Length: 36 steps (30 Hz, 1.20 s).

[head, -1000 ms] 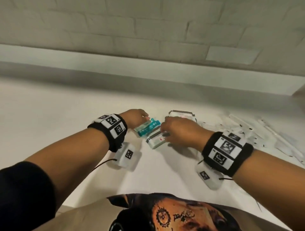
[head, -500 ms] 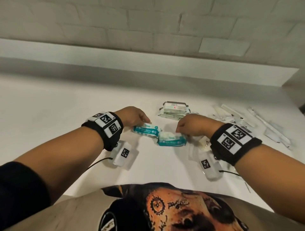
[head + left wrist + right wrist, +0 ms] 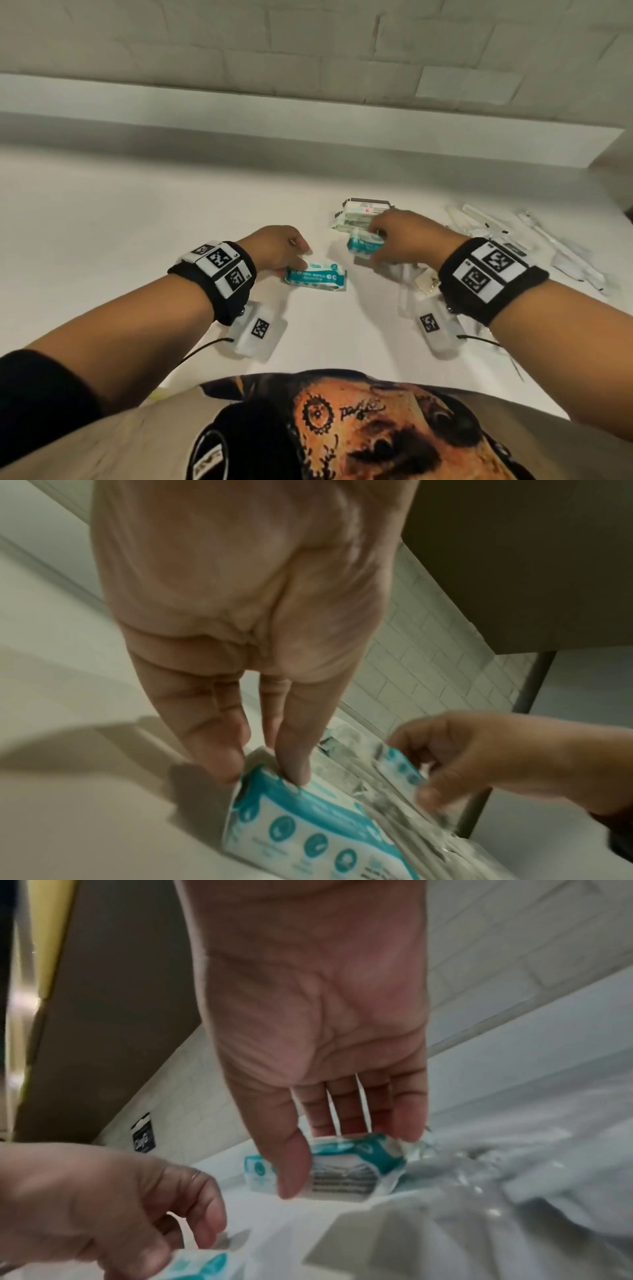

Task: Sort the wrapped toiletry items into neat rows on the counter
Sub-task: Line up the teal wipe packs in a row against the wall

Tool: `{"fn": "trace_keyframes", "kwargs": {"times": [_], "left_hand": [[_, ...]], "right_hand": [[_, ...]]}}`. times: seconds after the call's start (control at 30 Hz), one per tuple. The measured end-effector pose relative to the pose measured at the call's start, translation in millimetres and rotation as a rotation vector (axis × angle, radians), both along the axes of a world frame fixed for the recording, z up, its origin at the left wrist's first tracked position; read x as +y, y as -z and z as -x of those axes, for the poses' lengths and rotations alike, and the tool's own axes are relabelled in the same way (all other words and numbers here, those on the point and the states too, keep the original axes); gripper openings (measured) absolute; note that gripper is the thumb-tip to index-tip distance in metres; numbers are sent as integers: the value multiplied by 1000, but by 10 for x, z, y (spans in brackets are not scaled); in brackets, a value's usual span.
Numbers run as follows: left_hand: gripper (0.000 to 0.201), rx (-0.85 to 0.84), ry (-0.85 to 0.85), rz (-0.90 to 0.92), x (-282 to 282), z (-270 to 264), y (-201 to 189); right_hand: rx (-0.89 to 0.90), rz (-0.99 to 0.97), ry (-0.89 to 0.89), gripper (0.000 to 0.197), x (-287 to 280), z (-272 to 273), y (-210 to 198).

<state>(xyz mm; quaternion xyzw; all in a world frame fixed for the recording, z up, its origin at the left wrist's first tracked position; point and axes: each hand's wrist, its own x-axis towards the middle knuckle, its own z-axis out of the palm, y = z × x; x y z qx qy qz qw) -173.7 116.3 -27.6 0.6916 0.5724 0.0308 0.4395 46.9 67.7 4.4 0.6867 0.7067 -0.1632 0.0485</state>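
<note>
Two teal-and-white wipes packs are in play. The nearer wipes pack (image 3: 317, 275) lies flat on the white counter (image 3: 137, 222); my left hand (image 3: 298, 260) pinches its left end between thumb and fingers (image 3: 219, 750). My right hand (image 3: 375, 245) grips the second wipes pack (image 3: 364, 245), thumb (image 3: 291, 1164) on one side and fingers behind, just in front of a stack of white packs (image 3: 363, 212). In the right wrist view this second wipes pack (image 3: 349, 1167) shows its printed back. How high it is off the counter I cannot tell.
Long clear-wrapped items (image 3: 513, 233) lie scattered at the right of the counter, with more crinkled wrappers (image 3: 421, 281) under my right wrist. A low ledge (image 3: 308, 113) and a tiled wall (image 3: 308, 44) close off the back.
My right hand has carried its teal pack away from the other one, back and right toward the white stack. The left hand stays on the nearer pack.
</note>
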Motion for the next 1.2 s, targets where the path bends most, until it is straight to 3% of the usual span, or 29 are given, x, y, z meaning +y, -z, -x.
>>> {"fn": "trace_keyframes", "kwargs": {"times": [0.1, 0.2, 0.3, 0.4, 0.47, 0.57, 0.67, 0.73, 0.83, 0.93, 1.07, 1.2], "left_hand": [[52, -23, -34, -6, -88, -80, 37], [59, -32, -54, -40, -123, -133, 53], [45, -65, -46, -18, -135, -133, 81], [27, -135, -58, 32, -151, -124, 95], [24, -144, -67, 56, -148, -133, 93], [25, -149, -66, 68, -147, -152, 88], [27, -158, -64, 69, -141, -155, 100], [28, -172, -68, 79, -127, -144, 118], [27, -192, -67, 89, -100, -144, 138], [26, -164, -56, 91, -71, -156, 129], [25, -154, -44, 88, -59, -150, 129], [26, -134, -37, 74, -53, -158, 130]], "right_hand": [[19, -88, -30, 42, 108, 207, 70], [14, -14, -98, 49, 134, 393, 246], [89, -14, -72, 40, 167, 371, 243], [95, -291, 22, 35, 267, 241, 91], [-17, -359, 19, 48, 370, 159, 62], [-115, -217, -27, 68, 451, 101, 131], [-82, -317, -10, 50, 477, 38, 98], [88, -342, 46, 38, 477, 50, -15], [296, -76, 65, 29, 467, 153, -123], [247, 65, 30, 29, 510, 209, -25], [236, 4, 63, 23, 620, 209, 85], [70, 16, -35, 19, 656, 287, 149]]}}
